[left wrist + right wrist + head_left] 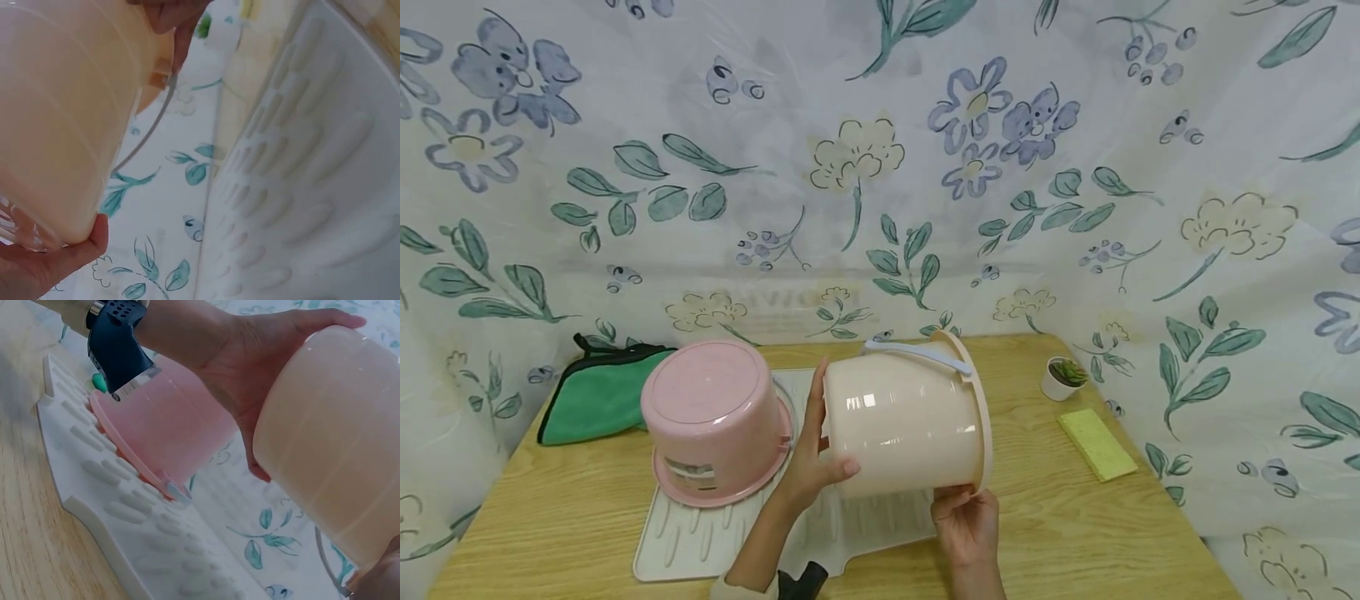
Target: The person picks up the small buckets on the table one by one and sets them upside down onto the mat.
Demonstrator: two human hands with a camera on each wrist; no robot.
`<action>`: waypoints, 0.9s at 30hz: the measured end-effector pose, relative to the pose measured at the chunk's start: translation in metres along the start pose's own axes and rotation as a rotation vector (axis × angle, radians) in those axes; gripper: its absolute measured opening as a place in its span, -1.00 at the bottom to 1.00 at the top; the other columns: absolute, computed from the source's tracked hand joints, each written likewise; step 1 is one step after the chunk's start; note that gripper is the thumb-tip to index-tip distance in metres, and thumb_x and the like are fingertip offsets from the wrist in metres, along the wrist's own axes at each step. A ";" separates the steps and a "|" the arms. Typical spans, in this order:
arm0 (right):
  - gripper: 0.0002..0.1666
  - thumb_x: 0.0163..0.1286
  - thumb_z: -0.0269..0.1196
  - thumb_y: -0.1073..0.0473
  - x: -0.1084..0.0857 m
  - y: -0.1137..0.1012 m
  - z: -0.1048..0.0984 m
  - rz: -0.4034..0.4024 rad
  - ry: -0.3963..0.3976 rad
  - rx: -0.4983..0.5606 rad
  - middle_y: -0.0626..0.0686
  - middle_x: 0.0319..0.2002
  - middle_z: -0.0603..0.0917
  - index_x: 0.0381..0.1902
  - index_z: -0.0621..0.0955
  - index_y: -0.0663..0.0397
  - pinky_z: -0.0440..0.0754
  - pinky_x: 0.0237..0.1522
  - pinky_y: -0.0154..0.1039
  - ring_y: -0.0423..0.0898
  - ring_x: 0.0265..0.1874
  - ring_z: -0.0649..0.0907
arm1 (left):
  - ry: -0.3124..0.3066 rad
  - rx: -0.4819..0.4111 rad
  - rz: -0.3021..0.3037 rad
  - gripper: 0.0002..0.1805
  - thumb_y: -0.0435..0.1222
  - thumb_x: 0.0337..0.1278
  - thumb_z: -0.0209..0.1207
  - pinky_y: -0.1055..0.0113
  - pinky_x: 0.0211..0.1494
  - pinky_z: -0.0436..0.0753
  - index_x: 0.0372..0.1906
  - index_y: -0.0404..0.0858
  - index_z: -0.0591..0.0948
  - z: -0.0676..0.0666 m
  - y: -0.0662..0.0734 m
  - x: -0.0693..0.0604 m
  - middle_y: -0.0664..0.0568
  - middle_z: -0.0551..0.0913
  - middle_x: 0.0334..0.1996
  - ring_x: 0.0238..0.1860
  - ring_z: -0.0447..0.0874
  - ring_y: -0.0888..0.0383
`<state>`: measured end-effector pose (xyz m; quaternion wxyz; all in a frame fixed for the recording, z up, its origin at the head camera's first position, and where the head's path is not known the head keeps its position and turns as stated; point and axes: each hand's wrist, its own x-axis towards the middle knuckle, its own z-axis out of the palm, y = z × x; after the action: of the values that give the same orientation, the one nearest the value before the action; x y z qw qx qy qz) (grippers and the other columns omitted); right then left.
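Observation:
A cream plastic bucket (906,425) is held on its side above the drying mat, its mouth facing right and its pale blue-grey handle (917,355) along the upper side. My left hand (808,471) holds it at the base, thumb on the near side and fingers behind. At the lower edge of the rim, my right hand (967,525) grips from underneath. A pink bucket (711,392) stands upside down on the white drying mat (681,542), to the left of my left hand. The cream bucket's inside is hidden.
A green cloth with black edging (598,396) lies at the back left of the wooden table (527,521). Over on the right are a small potted succulent (1063,379) and a yellow sponge (1097,444). A flowered curtain (790,275) hangs behind the table.

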<state>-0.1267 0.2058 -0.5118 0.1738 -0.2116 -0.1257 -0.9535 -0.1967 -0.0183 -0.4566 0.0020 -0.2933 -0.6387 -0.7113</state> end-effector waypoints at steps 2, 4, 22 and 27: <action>-0.72 0.31 -0.07 0.51 0.000 0.001 -0.001 0.007 0.002 -0.003 0.23 -0.22 0.68 -0.17 0.58 0.38 0.64 -0.12 -0.46 -0.01 -0.23 0.71 | 0.033 0.002 -0.006 0.28 0.04 -0.15 0.35 0.08 -0.07 0.67 0.61 0.03 -0.22 0.001 0.002 0.001 -0.09 -0.02 0.54 0.22 0.41 -0.12; -0.73 0.30 -0.05 0.50 0.000 0.001 -0.001 0.014 0.004 -0.013 0.21 -0.23 0.68 -0.18 0.58 0.37 0.63 -0.11 -0.46 -0.03 -0.24 0.70 | 0.061 0.010 0.002 0.26 -0.01 -0.18 0.35 0.13 -0.14 0.71 0.61 0.02 -0.18 0.001 0.004 0.001 -0.10 0.06 0.52 0.17 0.47 -0.07; -0.53 0.62 -0.21 0.25 -0.002 -0.040 0.014 0.161 0.319 -1.179 -0.13 -0.20 0.72 0.07 0.63 -0.14 0.73 -0.19 -0.28 -0.25 -0.31 0.73 | 0.229 0.442 0.143 0.37 -0.10 -0.55 0.53 -0.36 0.15 0.44 0.59 0.04 0.03 -0.003 0.043 0.009 -0.04 0.15 0.49 0.34 0.23 -0.13; -0.46 0.46 0.14 0.28 0.003 -0.058 0.020 0.196 0.539 -1.664 -0.07 -0.22 0.58 0.38 0.41 -0.03 0.74 -0.17 -0.07 -0.21 -0.33 0.69 | 0.253 0.644 0.144 0.44 -0.02 -0.64 0.61 -0.33 0.22 0.43 0.58 0.05 0.05 -0.010 0.055 0.009 -0.14 0.13 0.48 0.37 0.26 -0.15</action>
<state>-0.1438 0.2639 -0.5023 0.0679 -0.0472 0.6739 -0.7342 -0.1880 -0.0343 -0.4028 0.2234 -0.2315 -0.8026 -0.5023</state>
